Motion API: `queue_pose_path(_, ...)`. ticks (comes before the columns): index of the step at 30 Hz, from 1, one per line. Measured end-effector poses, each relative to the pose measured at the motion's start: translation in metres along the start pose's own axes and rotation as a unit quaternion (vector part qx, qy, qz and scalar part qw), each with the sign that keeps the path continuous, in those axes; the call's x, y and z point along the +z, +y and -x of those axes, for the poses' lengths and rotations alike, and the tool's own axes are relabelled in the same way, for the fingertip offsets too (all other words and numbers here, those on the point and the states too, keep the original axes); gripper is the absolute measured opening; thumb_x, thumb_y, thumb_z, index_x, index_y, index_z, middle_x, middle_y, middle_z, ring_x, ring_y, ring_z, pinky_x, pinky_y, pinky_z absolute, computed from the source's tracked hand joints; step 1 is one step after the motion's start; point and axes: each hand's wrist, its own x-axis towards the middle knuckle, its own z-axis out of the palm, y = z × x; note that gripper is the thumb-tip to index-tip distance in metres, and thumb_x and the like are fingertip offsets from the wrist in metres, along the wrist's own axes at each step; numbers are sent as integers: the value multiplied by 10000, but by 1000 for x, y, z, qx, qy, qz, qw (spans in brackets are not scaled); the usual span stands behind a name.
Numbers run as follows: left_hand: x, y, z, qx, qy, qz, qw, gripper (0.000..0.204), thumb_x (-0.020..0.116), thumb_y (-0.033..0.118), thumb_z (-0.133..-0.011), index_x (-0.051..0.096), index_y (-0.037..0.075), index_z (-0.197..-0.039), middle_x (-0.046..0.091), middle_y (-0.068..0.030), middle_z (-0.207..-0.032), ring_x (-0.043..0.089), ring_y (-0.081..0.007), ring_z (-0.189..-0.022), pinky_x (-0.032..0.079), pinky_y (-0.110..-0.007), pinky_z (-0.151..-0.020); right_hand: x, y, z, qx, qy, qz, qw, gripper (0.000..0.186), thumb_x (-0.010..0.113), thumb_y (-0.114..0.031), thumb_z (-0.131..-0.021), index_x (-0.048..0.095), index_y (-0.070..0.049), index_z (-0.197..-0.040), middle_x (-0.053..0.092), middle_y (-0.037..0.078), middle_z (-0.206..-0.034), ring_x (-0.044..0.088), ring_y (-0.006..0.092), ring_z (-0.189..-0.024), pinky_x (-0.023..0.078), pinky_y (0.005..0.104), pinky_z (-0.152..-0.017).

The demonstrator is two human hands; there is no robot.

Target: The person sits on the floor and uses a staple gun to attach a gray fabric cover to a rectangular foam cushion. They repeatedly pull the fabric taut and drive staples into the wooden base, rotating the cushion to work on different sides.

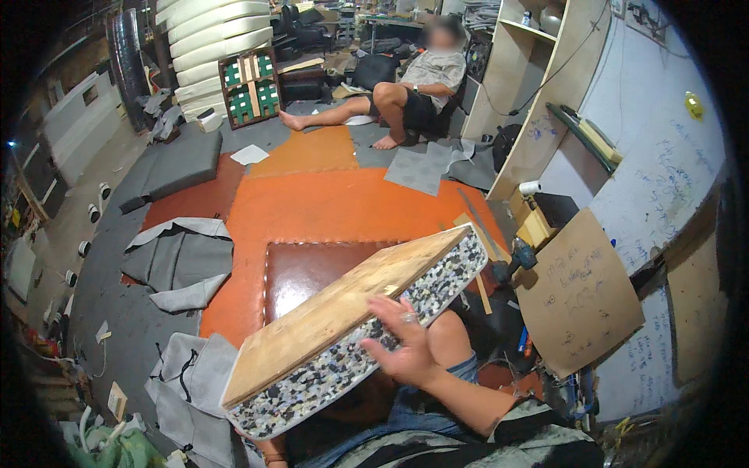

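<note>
A seat panel stands tilted across my lap, a plywood board (335, 300) backed by a thick slab of speckled foam (312, 380) with a thin white layer along its outer edge. My right hand (404, 343), with a ring on one finger, rests against the panel's near side. Its fingers are stretched out, the tips at the board's edge and the thumb apart over the foam. Only the wrist of my left hand (273, 450) shows, below the panel's lower left corner; its fingers are hidden behind the foam.
Grey fabric covers (183, 261) lie left on the orange sheet (312, 195). A cordless drill (516, 261) and a cardboard sheet (581, 292) are at right, beside a wooden shelf (538, 101). Another person (425, 82) sits at the back, near stacked cream cushions (218, 39).
</note>
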Motion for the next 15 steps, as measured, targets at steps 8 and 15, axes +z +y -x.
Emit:
queue_pose_path(8,0,-1,16,-10,8,-29,999,1006,638,545,-964,137,35,-1672,197,-192,-1732,145,-343,-1609,108,-517,-1300,-108,45,35,411,85,-617,666,353,437,-131,-1078,564,-200,-1400,691,169,-1326,715,249,-873,578,354,-626)
queue_pose_path(15,4,3,19,-16,18,-48,999,969,619,537,-977,166,32,-1670,201,-197,-1730,128,-357,-1612,115,-530,-1295,-109,56,60,463,28,-644,608,280,468,-88,-1065,639,-209,-1251,657,130,-1301,629,217,-742,568,368,-634)
